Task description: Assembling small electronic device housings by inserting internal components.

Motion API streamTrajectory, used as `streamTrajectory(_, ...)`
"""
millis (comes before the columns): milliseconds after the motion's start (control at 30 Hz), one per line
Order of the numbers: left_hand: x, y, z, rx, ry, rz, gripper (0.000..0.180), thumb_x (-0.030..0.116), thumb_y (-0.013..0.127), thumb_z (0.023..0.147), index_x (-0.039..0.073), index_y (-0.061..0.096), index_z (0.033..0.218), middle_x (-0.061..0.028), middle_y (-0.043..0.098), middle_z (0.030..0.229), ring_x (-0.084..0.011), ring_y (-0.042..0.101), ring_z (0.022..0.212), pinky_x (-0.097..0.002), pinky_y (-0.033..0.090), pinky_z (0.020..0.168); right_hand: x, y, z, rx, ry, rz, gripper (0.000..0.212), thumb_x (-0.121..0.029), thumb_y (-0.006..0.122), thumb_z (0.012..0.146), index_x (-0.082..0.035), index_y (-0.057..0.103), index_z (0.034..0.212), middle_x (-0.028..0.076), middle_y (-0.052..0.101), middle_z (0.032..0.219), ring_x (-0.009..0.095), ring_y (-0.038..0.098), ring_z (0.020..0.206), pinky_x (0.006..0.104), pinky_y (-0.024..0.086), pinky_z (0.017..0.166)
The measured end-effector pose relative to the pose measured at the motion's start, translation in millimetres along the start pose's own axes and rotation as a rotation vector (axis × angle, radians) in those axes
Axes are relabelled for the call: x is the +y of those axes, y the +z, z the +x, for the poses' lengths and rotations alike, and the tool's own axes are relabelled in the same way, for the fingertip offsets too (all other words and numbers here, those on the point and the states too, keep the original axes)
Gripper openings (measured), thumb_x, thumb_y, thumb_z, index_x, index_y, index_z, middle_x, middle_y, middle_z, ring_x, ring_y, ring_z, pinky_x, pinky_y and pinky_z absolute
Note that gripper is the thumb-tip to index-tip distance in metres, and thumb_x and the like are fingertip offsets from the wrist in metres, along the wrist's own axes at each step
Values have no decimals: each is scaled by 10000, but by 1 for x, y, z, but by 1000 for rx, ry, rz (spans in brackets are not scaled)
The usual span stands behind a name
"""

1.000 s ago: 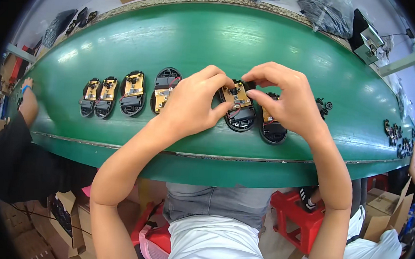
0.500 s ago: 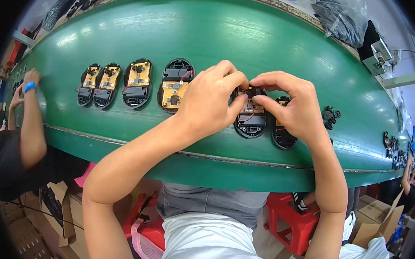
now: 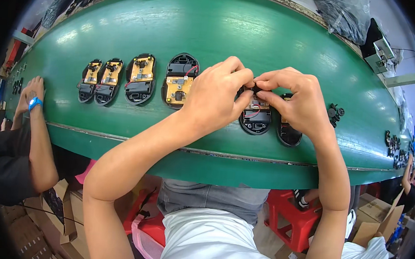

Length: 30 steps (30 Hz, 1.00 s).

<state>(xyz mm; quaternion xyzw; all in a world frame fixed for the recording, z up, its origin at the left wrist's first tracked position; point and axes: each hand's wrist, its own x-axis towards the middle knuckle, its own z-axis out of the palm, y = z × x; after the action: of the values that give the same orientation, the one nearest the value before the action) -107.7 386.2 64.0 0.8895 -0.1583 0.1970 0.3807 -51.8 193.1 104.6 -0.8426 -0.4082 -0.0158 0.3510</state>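
Note:
An open computer mouse base (image 3: pixel 256 121) lies before me, its tan circuit board partly hidden by my fingers and a red wire showing. Over its far end, my left hand (image 3: pixel 221 92) and my right hand (image 3: pixel 294 98) meet with thumbs and forefingers pinched at a small black part (image 3: pixel 255 88). Its exact kind is hidden by the fingertips. Another mouse base (image 3: pixel 289 134) lies under my right hand's edge. Just left of my left hand sits a larger-looking mouse base (image 3: pixel 178 84) with its board facing up.
Farther left on the green worktable (image 3: pixel 224 29) lie three more mouse bases (image 3: pixel 140 79). Small black wheel-like parts (image 3: pixel 335 114) are heaped right of my right hand. A co-worker's hand (image 3: pixel 33 91) rests at the far left. Plastic bags (image 3: pixel 343 16) lie beyond the far edge.
My hands stay pinched over the same mouse base, with the fingertips slightly shifted. The view has moved a little. At the left, the co-worker's hand has come down.

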Motion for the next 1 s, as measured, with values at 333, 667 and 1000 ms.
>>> streamTrajectory(333,10,62,-20,122,36,-2,136,198,686,707,108,644,800,-135,583,915,-322,607,824,-458,446,698,17,2,-45,-113,35,-243,191,-26,741,743,-25,676,922,144,682,880,314,642,825,409,494,754)
streamTrajectory(667,-3,-227,-112,1175,9,-595,257,96,556,972,-59,515,1173,-153,615,884,-233,628,789,-374,517,710,33,-14,-24,-135,102,-40,127,17,686,843,37,669,967,138,665,929,195,632,796,319,502,706)
streamTrajectory(1000,27,-32,-40,-47,-15,58,121,143,647,720,57,699,787,-166,667,779,-367,658,766,-498,522,669,44,-2,-27,-95,-148,-79,211,29,710,803,0,679,1009,143,666,929,227,652,723,305,536,631)
